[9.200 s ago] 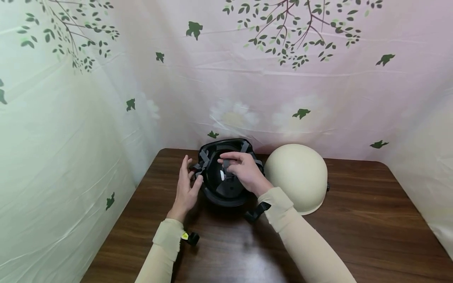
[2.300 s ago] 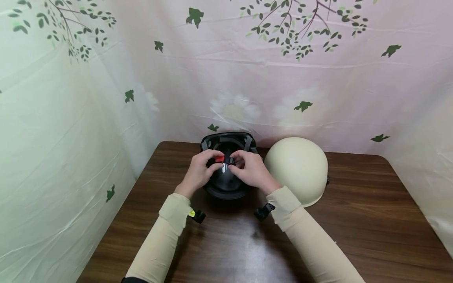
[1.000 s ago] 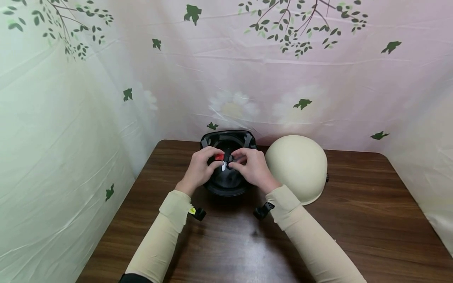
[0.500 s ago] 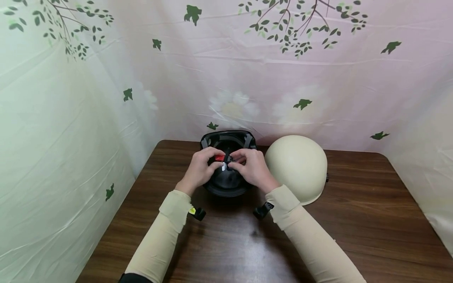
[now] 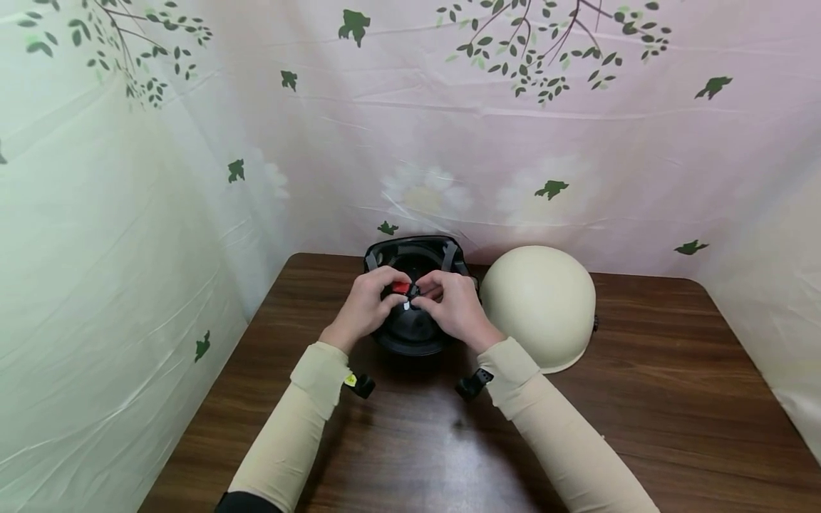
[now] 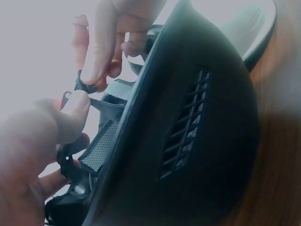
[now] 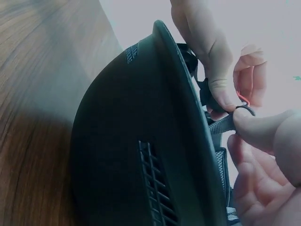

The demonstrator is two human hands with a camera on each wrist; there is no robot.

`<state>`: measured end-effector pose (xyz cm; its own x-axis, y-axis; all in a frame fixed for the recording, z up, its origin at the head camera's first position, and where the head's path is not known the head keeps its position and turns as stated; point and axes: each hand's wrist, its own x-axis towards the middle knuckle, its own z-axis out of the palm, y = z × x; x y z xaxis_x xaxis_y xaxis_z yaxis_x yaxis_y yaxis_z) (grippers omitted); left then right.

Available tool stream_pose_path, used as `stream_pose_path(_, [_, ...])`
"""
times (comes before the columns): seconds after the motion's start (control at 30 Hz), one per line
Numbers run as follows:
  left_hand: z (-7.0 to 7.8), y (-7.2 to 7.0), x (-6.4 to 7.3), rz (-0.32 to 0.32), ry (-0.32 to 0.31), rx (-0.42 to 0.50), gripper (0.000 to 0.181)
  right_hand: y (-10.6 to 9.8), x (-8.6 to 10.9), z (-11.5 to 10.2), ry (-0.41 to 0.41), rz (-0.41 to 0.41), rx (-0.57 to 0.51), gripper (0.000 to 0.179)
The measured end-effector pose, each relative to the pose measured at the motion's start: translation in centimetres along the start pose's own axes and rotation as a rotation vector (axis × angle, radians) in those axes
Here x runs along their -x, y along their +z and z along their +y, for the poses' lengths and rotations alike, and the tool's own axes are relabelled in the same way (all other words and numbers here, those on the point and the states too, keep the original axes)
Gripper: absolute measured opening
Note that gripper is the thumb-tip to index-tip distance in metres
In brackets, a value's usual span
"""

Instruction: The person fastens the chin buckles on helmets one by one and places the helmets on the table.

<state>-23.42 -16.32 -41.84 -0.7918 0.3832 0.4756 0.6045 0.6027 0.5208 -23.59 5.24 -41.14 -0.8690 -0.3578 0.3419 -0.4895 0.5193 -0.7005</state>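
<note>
A black helmet [image 5: 413, 343] lies upturned on the table, its grey chin straps [image 5: 449, 256] and inner padding showing. Over its opening my left hand [image 5: 365, 303] pinches the red half of the strap buckle [image 5: 400, 287] between thumb and fingers. Facing it, my right hand [image 5: 452, 303] pinches the black half of the buckle [image 5: 415, 291] with its strap. The two halves meet tip to tip between the hands; the fingers partly hide them. In the right wrist view, grey webbing [image 7: 222, 125] runs from the pinched buckle into the helmet.
A cream helmet [image 5: 539, 306] sits dome up on the dark wood table [image 5: 673, 385], right beside the black one. Behind stands a pale curtain [image 5: 474, 178] printed with leaves and birds. A small black camera is strapped to each wrist.
Earlier the right hand alone held a grey strap while the left hand stood open by the helmet's side. Both hands then took the buckle; its two halves have drawn slightly closer together.
</note>
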Motion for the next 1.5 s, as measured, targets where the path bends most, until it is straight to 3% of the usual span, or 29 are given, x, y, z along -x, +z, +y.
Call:
stream_pose_path(0.17, [-0.3,-0.1,0.0,-0.009,0.003,-0.002,0.032,-0.7,0.4,0.2,-0.01,-0.052,-0.006,0.026])
stream_pose_path(0.3, [-0.3,-0.3,0.3,0.011,0.001,0.0,0.035,-1.4,0.7,0.1,-0.006,-0.036,-0.036,0.025])
stream_pose_path(0.63, [0.2,-0.8,1.0,0.113,0.017,0.047,0.031,-2.3,1.2,0.6,0.008,0.005,-0.08,0.024])
stream_pose_path(0.97, [-0.6,-1.1,2.0,0.208,0.023,0.035,0.033,-2.9,1.4,1.0,-0.014,0.053,-0.137,0.023])
stream_pose_path(1.13, [-1.1,-0.9,2.7,0.232,0.017,0.048,0.035,-3.5,1.8,1.1,0.016,0.063,-0.146,0.023])
stream_pose_path(1.5, [-2.4,-1.0,4.8,0.226,-0.098,0.019,0.046,-4.4,2.6,1.9,0.106,0.083,-0.141,0.03])
